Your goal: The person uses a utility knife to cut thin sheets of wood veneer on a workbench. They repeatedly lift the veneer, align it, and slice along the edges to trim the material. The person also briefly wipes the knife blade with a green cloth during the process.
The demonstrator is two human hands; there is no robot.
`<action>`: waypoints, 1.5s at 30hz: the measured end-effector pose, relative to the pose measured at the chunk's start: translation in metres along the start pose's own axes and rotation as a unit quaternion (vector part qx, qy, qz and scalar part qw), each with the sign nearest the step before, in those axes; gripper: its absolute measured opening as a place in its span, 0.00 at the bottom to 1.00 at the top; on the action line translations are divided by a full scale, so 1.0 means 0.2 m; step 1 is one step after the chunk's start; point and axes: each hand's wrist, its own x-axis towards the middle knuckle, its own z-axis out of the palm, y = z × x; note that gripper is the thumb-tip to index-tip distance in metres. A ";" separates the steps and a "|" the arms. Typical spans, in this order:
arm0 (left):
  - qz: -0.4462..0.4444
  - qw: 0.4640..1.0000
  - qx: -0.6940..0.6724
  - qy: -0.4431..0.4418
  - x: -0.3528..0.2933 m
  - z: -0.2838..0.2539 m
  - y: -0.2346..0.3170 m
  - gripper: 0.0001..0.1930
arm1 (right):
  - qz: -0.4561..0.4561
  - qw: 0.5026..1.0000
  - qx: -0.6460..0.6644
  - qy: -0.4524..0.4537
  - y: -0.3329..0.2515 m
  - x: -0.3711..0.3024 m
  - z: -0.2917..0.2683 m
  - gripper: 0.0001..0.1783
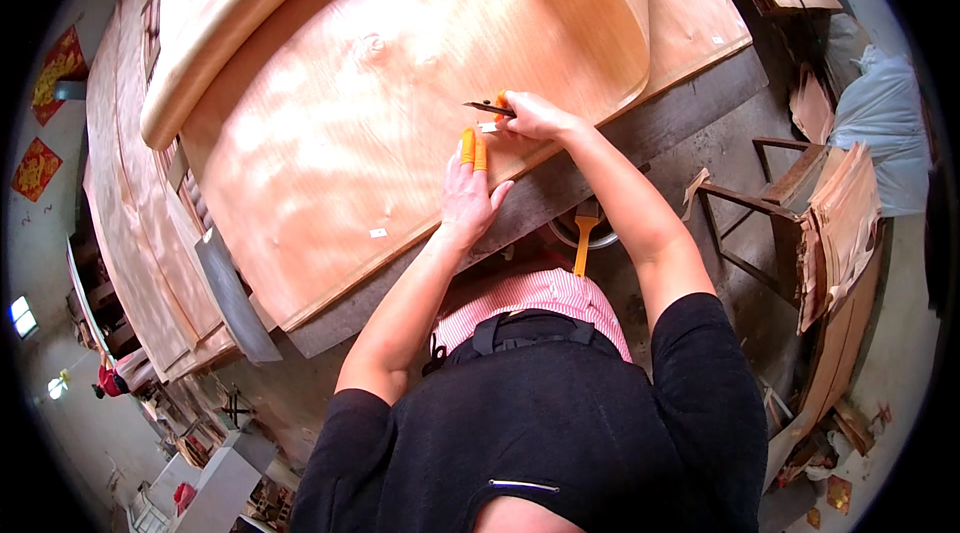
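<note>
My right hand (535,117) grips a slim dark knife (488,109) whose pointed end reaches left over a sheet of pale wood veneer (340,153). Something orange shows at its fingers. Just below the knife, a small white piece (487,128), like tape or paper, lies by the right fingertips. To the left, my left hand (468,195) rests on the veneer near its front edge, fingers stretched out and thumb apart. Yellow-orange covers sit on two of its fingers. Another small white piece (377,233) is on the sheet further left.
A rolled part of veneer (240,43) curves along the stack's far left. A dark board edge (690,88) runs along the front. Below it, a yellow-handled brush (585,233) lies by a round container. Right stand a metal frame (735,198), veneer scraps (840,223) and a pale-blue bag (880,133).
</note>
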 end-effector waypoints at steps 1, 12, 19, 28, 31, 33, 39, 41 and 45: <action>0.010 1.000 0.011 -0.004 0.02 0.00 0.00 0.37 | -0.007 1.000 -0.017 0.000 0.01 0.01 0.00 0.10; 0.027 0.997 0.068 0.009 0.06 0.02 0.05 0.34 | -0.049 0.991 -0.101 0.075 0.06 0.05 0.05 0.14; 0.014 0.996 0.082 0.019 0.07 0.03 0.06 0.33 | 0.011 0.983 -0.154 0.095 -0.04 0.01 0.06 0.17; -0.031 0.996 0.073 0.035 0.12 0.11 0.06 0.37 | 0.098 0.966 -0.159 0.177 0.05 -0.10 -0.01 0.16; -0.077 0.990 0.113 -0.032 0.14 0.13 0.08 0.39 | 0.100 0.965 0.032 0.242 0.18 -0.15 0.02 0.15; -0.067 0.987 0.122 -0.086 0.16 0.06 0.15 0.39 | 0.054 0.951 0.165 0.255 0.29 -0.23 0.04 0.13; -0.020 0.984 0.111 -0.138 0.05 0.03 0.13 0.39 | 0.004 0.928 0.285 0.238 0.26 -0.68 0.22 0.06; -0.010 0.986 0.082 -0.147 -0.02 0.03 0.18 0.37 | 0.028 0.927 0.292 0.235 0.27 -0.88 0.31 0.06; 0.137 0.990 0.015 -0.035 -0.29 0.01 0.28 0.34 | 0.057 0.930 0.255 0.260 0.44 -1.22 0.56 0.08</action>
